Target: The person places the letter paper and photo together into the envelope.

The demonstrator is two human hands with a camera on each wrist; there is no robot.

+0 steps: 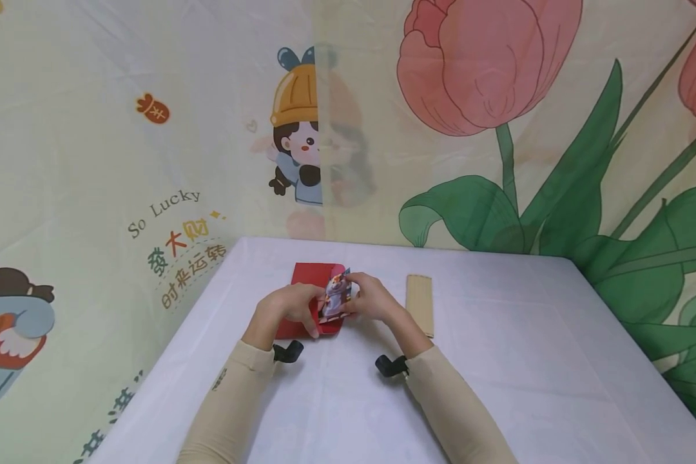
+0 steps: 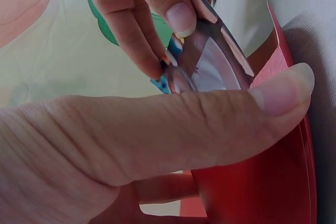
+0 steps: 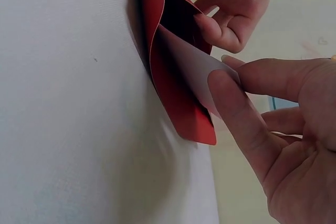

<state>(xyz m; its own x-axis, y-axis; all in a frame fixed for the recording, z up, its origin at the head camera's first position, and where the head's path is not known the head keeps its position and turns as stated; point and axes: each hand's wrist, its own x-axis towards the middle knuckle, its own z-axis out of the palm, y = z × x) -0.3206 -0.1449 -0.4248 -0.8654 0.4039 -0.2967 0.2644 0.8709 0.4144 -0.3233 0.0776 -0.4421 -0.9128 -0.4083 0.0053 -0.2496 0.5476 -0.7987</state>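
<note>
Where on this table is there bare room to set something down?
The white table has its widest bare patch right of the tan strip, out to its right edge. A smaller one lies between the left sleeve and right sleeve. It's crowded where the left hand holds the red envelope and the right hand pinches the picture card.

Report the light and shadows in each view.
Head view: bright, fairly even light on the white tabletop; left wrist view: dimmer, with shadow on the tabletop beside the red envelope; right wrist view: also dim, a soft shadow beside the envelope, whose mouth is dark behind the card.
</note>
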